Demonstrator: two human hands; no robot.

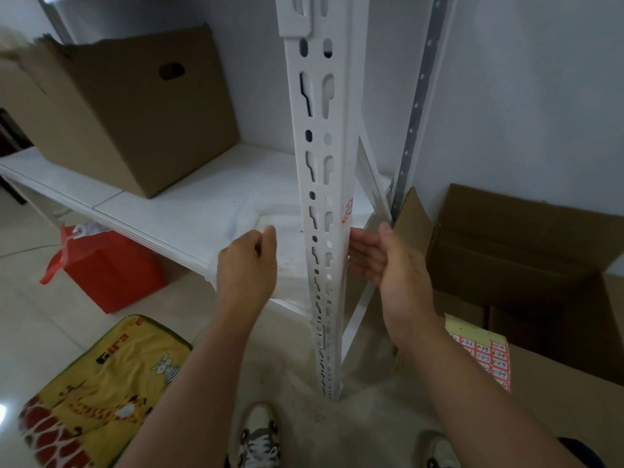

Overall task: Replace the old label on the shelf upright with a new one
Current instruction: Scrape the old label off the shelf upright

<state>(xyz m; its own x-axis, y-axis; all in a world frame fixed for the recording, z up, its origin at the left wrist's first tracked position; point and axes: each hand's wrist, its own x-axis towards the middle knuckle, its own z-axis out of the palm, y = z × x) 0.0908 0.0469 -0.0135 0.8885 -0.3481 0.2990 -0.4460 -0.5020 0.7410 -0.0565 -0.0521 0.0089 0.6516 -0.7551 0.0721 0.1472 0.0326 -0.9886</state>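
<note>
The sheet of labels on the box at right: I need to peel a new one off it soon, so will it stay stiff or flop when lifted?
The sheet of labels looks like thin paper lying flat on the cardboard box, so it will probably flop and weigh little. Its printed face looks smooth, so a one-handed peel may drag the whole sheet along; pinning it with the other hand seems wise.

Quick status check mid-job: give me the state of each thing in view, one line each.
Old label: still stuck on the shelf upright.
Left hand: fingers curled, holding nothing visible, left of the upright.
Right hand: open, fingers against the upright's right edge, below the label.
Label sheet: lying on the large open box.
Cardboard box on shelf: top open, torn.
</note>
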